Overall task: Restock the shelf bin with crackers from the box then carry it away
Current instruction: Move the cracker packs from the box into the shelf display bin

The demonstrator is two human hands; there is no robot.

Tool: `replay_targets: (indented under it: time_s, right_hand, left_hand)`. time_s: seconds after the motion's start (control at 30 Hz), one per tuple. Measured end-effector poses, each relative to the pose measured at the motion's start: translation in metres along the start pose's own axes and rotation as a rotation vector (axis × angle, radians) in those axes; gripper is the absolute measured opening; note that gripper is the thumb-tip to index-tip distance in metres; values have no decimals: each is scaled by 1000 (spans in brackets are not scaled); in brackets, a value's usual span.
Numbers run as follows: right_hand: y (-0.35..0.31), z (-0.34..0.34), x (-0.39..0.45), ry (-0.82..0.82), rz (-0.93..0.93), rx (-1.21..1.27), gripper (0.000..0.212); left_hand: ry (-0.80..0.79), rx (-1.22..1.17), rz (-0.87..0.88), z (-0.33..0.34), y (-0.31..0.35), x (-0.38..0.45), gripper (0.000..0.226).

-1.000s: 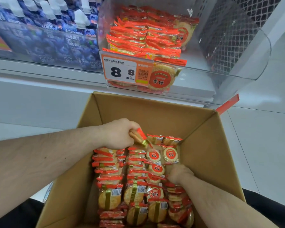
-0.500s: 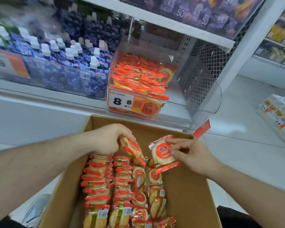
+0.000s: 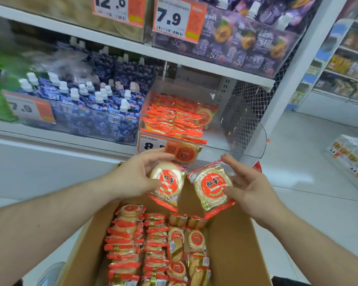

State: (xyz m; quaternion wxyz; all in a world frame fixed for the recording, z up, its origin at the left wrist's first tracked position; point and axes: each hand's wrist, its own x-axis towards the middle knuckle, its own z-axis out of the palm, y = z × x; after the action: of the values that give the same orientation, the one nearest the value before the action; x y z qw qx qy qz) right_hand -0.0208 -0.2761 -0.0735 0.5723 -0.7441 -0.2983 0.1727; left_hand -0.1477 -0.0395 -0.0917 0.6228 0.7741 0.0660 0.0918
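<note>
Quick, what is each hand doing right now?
Left hand: holding a cracker pack.
Right hand: holding another cracker pack.

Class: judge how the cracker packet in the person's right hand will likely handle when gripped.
The cracker packet probably feels light: the right hand pinches it by the edges. Its glossy wrap looks slippery. The flat round cracker seems stiff, so likely breakable if squeezed.

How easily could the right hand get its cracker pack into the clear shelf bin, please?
Probably easily: the right hand holds its cracker pack just below the bin, whose right side looks bare and unobstructed.
</note>
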Motion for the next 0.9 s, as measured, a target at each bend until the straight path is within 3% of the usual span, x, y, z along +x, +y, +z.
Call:
replay_targets:
  time_s: [0.1,0.53,0.73,0.9]
  right_hand:
    - [-5,-2,1,34,33,90,75]
    - [-29,11,26,59,147,502,53]
    - [-29,11,29,48,161,507,52]
    - [-30,2,28,84,176,479,51]
  left_hand:
    - [0,-29,-40,2,3,0,73]
    - [115,-289,-92,10,11,7,71]
    - [101,-283,-81,13,13,13,76]
    - [169,-255,-120,11,17,17,62]
